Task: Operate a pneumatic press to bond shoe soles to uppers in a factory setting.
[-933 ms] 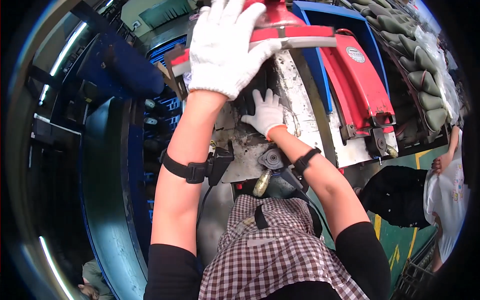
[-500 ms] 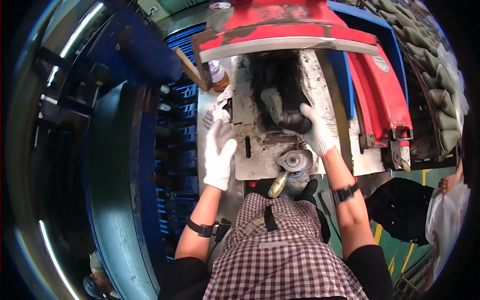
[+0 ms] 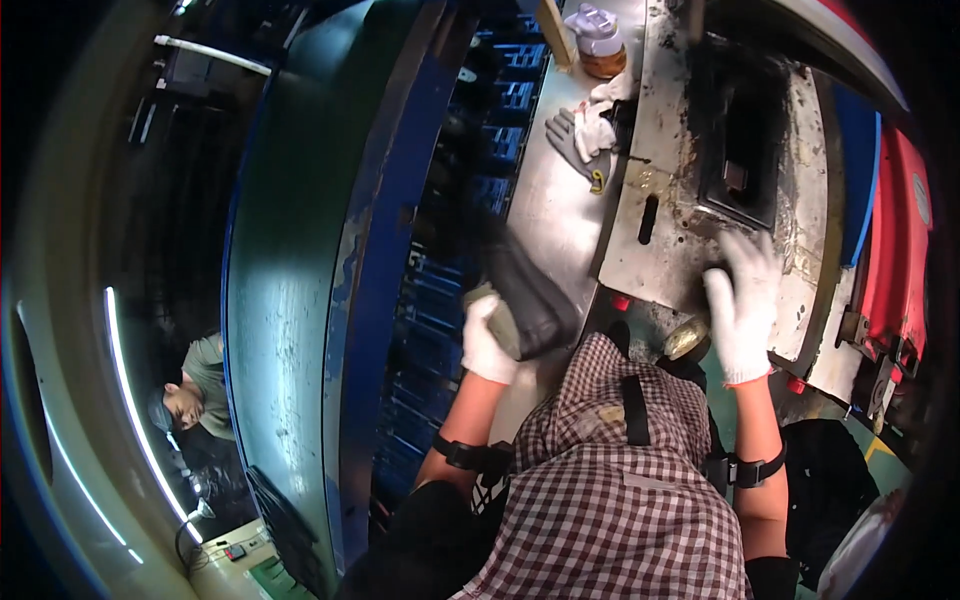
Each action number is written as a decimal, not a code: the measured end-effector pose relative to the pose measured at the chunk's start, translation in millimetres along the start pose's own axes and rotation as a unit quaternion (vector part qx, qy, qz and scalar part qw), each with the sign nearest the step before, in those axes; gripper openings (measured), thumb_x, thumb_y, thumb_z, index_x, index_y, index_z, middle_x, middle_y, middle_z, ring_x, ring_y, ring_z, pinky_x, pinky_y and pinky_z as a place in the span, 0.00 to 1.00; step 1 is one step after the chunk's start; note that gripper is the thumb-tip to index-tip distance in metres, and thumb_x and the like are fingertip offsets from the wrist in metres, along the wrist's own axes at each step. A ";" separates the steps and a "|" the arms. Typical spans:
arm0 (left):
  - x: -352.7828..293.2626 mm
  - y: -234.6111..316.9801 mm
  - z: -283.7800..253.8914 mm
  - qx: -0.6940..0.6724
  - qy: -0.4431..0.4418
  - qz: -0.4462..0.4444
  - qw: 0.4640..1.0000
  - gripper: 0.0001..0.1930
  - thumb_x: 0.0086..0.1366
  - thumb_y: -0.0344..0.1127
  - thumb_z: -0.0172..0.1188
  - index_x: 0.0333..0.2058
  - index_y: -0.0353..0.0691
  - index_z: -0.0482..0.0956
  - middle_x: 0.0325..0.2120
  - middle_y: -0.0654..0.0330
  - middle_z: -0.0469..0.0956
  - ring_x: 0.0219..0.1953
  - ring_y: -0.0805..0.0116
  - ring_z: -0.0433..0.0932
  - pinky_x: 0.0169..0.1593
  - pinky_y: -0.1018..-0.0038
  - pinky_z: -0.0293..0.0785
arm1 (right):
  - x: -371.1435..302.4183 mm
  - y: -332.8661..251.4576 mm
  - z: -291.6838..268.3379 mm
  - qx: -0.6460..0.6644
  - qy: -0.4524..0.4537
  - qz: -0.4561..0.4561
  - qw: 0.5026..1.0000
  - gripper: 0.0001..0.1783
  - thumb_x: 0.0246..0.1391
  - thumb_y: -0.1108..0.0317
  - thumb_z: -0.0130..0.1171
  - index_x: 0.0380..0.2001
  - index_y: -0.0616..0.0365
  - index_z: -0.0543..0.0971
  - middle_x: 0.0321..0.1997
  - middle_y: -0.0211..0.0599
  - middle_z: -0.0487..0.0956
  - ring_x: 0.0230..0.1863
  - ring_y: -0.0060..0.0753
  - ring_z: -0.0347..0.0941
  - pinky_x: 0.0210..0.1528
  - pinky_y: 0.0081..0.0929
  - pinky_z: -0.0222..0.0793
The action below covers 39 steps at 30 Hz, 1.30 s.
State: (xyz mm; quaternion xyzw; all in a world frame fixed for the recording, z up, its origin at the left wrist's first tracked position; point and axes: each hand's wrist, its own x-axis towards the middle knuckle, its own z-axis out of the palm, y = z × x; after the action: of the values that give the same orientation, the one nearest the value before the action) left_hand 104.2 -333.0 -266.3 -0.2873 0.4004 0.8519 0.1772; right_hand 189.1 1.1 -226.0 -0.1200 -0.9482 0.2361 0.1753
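Observation:
My left hand (image 3: 488,345), in a white glove, is closed round a black shoe (image 3: 535,300) with a grey-green sole. The shoe is tilted, a little blurred, and held beside the blue rack on the left. My right hand (image 3: 745,305), gloved too, hangs with fingers spread above the near edge of a scuffed metal plate (image 3: 665,70); nothing is in it. Beyond its fingertips lies a black rectangular recess (image 3: 750,130) in the plate. A worn yellowish handle (image 3: 685,340) sticks out next to my right hand, its mount hidden.
Grey and white gloves (image 3: 580,145) and a lidded bottle with amber contents (image 3: 603,50) sit on the metal bench strip. Blue racking (image 3: 410,370) and a long green conveyor (image 3: 290,250) run along the left. Red machine parts (image 3: 895,240) stand right. A person (image 3: 195,395) is beyond the conveyor.
The shoe has passed from my right hand to my left and moved left, away from the plate. My right hand has let go and opened. The view has turned left.

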 end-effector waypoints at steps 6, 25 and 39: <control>102.1 47.8 -156.3 0.109 0.217 0.048 0.969 0.13 0.59 0.48 0.67 0.37 0.47 0.82 0.35 0.64 0.81 0.37 0.64 0.81 0.44 0.63 0.81 | -9.9 20.1 17.4 -0.095 0.042 -0.052 0.993 0.13 0.62 0.67 0.60 0.49 0.52 0.82 0.48 0.40 0.83 0.53 0.51 0.76 0.62 0.47 0.67; 130.1 150.2 -350.9 0.501 0.564 0.012 0.657 0.46 0.68 0.72 0.52 0.75 0.48 0.59 0.73 0.50 0.61 0.70 0.50 0.68 0.65 0.47 0.68 | -16.5 30.9 24.8 -0.118 0.008 -0.023 0.993 0.13 0.66 0.66 0.57 0.50 0.53 0.84 0.49 0.41 0.83 0.51 0.47 0.76 0.60 0.43 0.65; 64.5 120.3 -453.6 0.059 0.319 0.078 0.943 0.25 0.69 0.54 0.59 0.59 0.50 0.79 0.60 0.58 0.78 0.64 0.55 0.74 0.62 0.41 0.72 | -23.3 35.3 32.4 -0.136 -0.004 -0.018 0.991 0.15 0.69 0.65 0.54 0.53 0.55 0.84 0.53 0.42 0.83 0.57 0.47 0.76 0.65 0.40 0.65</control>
State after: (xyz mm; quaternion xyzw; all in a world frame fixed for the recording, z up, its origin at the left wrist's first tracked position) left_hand 148.1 -758.2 -470.4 -0.5009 0.5070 0.7014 -0.0103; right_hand 202.8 11.0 -276.5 -0.1249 -0.9742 0.1021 0.1576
